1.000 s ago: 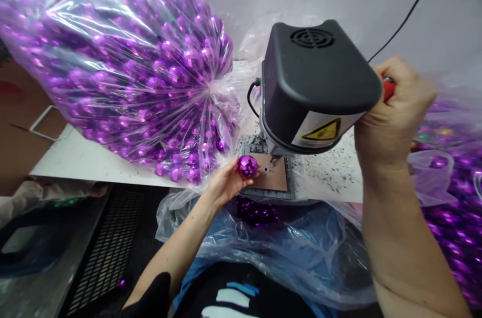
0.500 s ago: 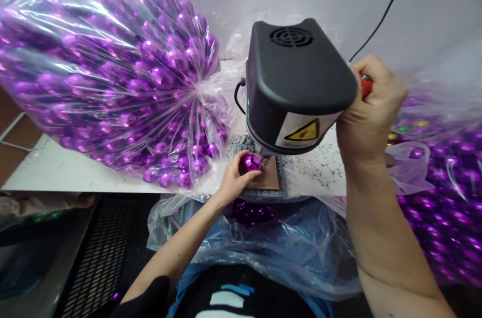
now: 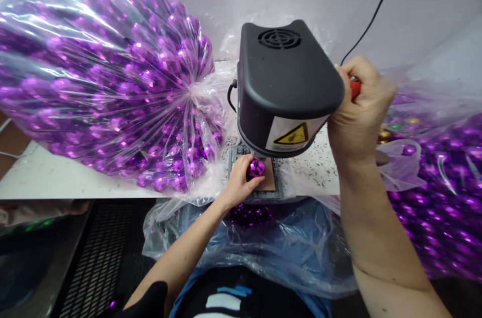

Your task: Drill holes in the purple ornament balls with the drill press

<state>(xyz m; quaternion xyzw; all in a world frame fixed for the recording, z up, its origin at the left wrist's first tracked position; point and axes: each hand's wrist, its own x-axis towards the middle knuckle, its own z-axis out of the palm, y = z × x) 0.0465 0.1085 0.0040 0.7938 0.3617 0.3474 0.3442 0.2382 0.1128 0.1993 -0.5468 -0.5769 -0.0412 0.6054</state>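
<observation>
Between the thumb and fingers of my left hand (image 3: 241,181) is a shiny purple faceted ball (image 3: 257,168). It is at the front of a black bench press machine (image 3: 289,77), just under its head, over a brown pad (image 3: 268,182) on a grey base plate (image 3: 278,190). My right hand (image 3: 363,102) is wrapped round a red-ended lever (image 3: 354,87) on the machine's right side. The machine's head hides whatever tool sits beneath it.
A big clear bag (image 3: 113,82) of purple balls lies on the white table (image 3: 48,172) to the left. More bagged purple balls (image 3: 444,197) stand at the right. Clear plastic (image 3: 301,248) covers my lap, with loose purple pieces (image 3: 250,215) on it. Black shavings litter the tabletop.
The whole view has shifted slightly, so the machine and bags appear further left. My left hand has moved the ball a little to the right over the pad. The right hand keeps its grip.
</observation>
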